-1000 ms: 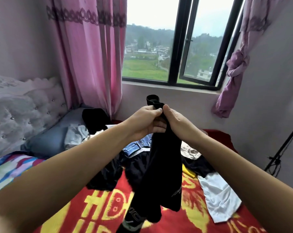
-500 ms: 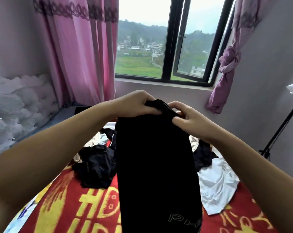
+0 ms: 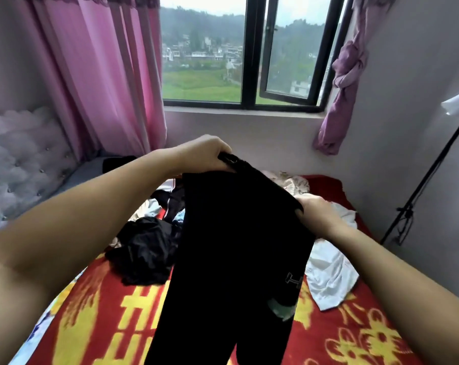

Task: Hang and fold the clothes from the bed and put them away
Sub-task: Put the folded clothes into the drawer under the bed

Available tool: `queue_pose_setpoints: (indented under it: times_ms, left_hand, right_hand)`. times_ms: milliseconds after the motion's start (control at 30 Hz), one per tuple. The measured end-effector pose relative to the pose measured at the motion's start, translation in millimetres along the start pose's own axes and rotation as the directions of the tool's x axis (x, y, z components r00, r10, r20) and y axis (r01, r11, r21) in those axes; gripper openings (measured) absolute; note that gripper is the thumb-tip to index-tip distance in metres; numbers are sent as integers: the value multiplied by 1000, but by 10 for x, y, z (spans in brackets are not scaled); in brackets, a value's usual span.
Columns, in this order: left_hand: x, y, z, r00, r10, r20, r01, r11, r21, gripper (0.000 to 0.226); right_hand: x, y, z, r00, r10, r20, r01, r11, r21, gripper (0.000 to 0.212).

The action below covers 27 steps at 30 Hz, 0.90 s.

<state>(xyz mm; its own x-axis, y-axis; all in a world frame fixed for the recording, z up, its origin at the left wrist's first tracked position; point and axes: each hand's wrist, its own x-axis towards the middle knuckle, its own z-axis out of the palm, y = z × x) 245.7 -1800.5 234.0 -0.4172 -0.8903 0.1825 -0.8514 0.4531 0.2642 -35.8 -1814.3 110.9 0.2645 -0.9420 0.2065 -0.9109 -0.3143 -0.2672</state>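
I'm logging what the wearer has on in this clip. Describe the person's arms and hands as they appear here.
Both forearms are bare all the way to the picture's lower edge, so no sleeve shows on either arm. The left hand and the right hand wear no gloves. No watch, bracelet or ring is visible on the parts in view. Nothing else is worn.

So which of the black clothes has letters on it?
The long black trousers held up by both hands; the crumpled black garment on the bed shows none.
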Motion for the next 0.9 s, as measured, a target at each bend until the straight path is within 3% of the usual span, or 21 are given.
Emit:
queue_pose_setpoints:
  times_ms: [67, 133, 200, 300, 400, 533, 567, 633, 700, 733, 767, 800, 833, 900]
  left_hand:
    - [113, 31, -149, 996, 55, -68, -49, 995, 87, 25]
    - [167, 64, -237, 983, 132, -126, -112, 981, 155, 26]
    - [104, 57, -175, 969, 181, -170, -154, 975, 162, 28]
    - [-223, -118, 256, 953, 246, -179, -223, 965, 138, 32]
    - [-695, -384, 1029, 903, 428, -34, -401, 870, 287, 33]
    - [-1565, -810, 2454, 833, 460, 308, -531, 821, 209, 37]
    - [-1800, -882, 2808, 800, 433, 416, -544, 816, 197, 41]
    - [-2309, -988, 3468, 677, 303, 671, -524, 838, 150, 50]
    - [-2793, -1099, 4002, 434, 125, 892, -438, 895, 88, 46]
    - [-2992, -1117, 4178, 305, 51, 951, -368, 927, 68, 42]
    - [-3130, -1124, 4308, 221, -2, 975, -294, 953, 69, 42]
    - [-3208, -1121, 4424, 183, -44, 982, -238, 967, 87, 45]
    - [-3231, -1109, 4514, 170, -77, 982, -201, 973, 111, 49]
    - [-3131, -1065, 4700, 229, -86, 970, -154, 980, 123, 53]
  right_hand:
    - [110, 51, -242, 991, -9, -132, 0, 997, -74, 25]
    - [192, 96, -490, 986, -28, -166, 14, 996, -86, 25]
    - [185, 129, -645, 991, -95, -95, 87, 992, -88, 33]
    - [-43, 136, -482, 971, -189, 144, 212, 963, -165, 47]
    - [-448, 135, 244, 899, -221, 379, 320, 921, -222, 49]
    - [-1233, 112, 1728, 768, -169, 618, 359, 912, -197, 62]
    - [-1475, 92, 2107, 711, -136, 690, 338, 926, -166, 64]
    - [-2027, 4, 2766, 502, -81, 861, 259, 964, -61, 65]
    - [-2448, -110, 3226, 228, -55, 972, 152, 988, 20, 63]
    - [-2591, -154, 3379, 135, -59, 989, 109, 993, 44, 60]
    - [-2680, -166, 3480, 97, -66, 993, 60, 996, 61, 57]
    - [-2713, -137, 3539, 105, -70, 992, -2, 998, 70, 53]
    - [-2713, -67, 3569, 139, -67, 988, -72, 994, 77, 49]
    - [-2645, 190, 3567, 222, -25, 975, -206, 976, 72, 43]
